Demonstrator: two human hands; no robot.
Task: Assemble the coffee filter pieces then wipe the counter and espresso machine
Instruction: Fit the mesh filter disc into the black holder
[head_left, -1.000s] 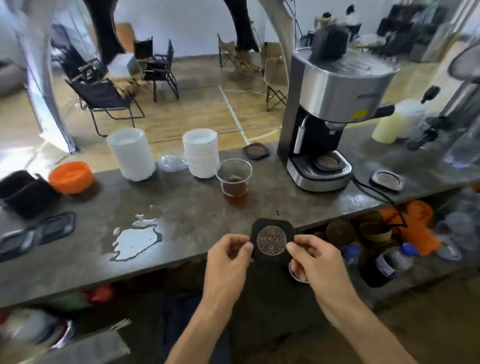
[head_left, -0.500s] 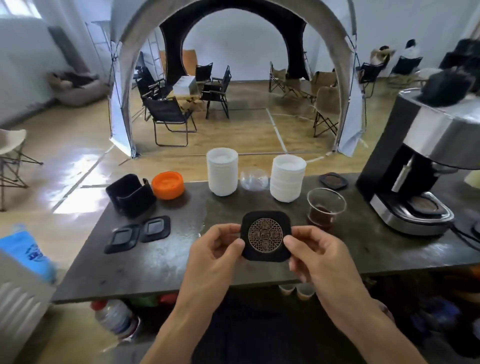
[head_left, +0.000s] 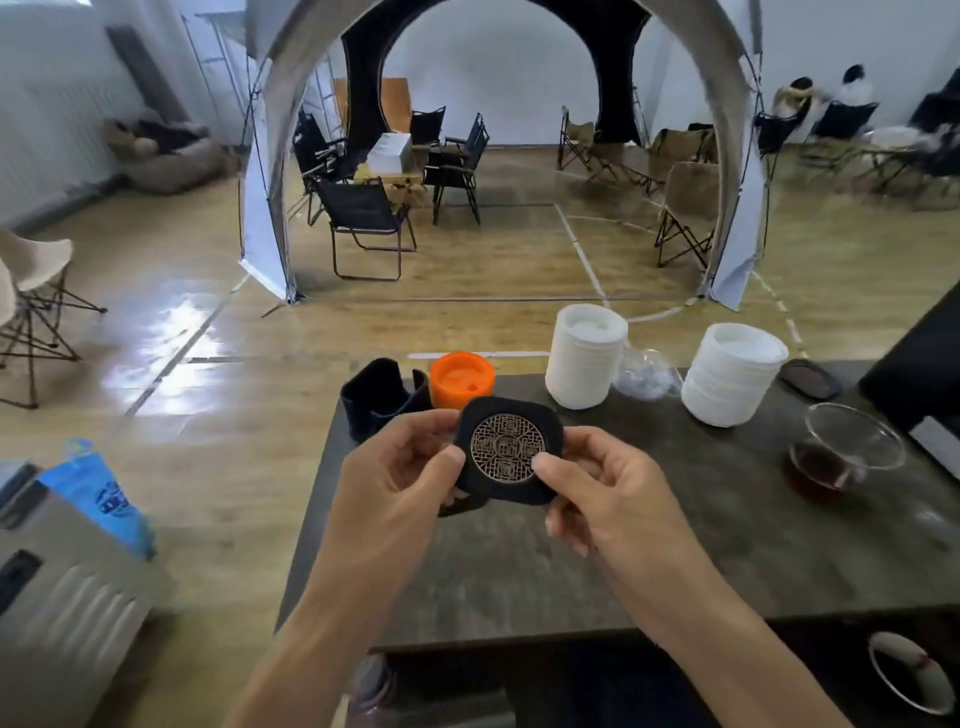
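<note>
Both hands hold a black square filter piece (head_left: 511, 451) with a round patterned metal mesh in its middle, lifted above the left part of the dark counter (head_left: 519, 561). My left hand (head_left: 400, 467) pinches its left edge. On the mesh's right side rests the thumb of my right hand (head_left: 605, 488). Part of another black piece (head_left: 460, 506) shows on the counter just below the held one. A further black piece (head_left: 810, 378) lies at the back right. Only the dark edge of the espresso machine (head_left: 914, 374) shows at far right.
A black holder (head_left: 382, 397) and an orange lid (head_left: 461, 379) stand at the counter's back left. Two white stacks (head_left: 587, 356) (head_left: 732, 374) flank a crumpled clear wrapper (head_left: 647, 371). A clear cup of dark liquid (head_left: 844, 452) stands right. The counter's left edge drops to the floor.
The view has swung left and up, so the espresso machine has slid almost out of frame. Both hands carried the filter piece leftward over the counter, still held the same way.
</note>
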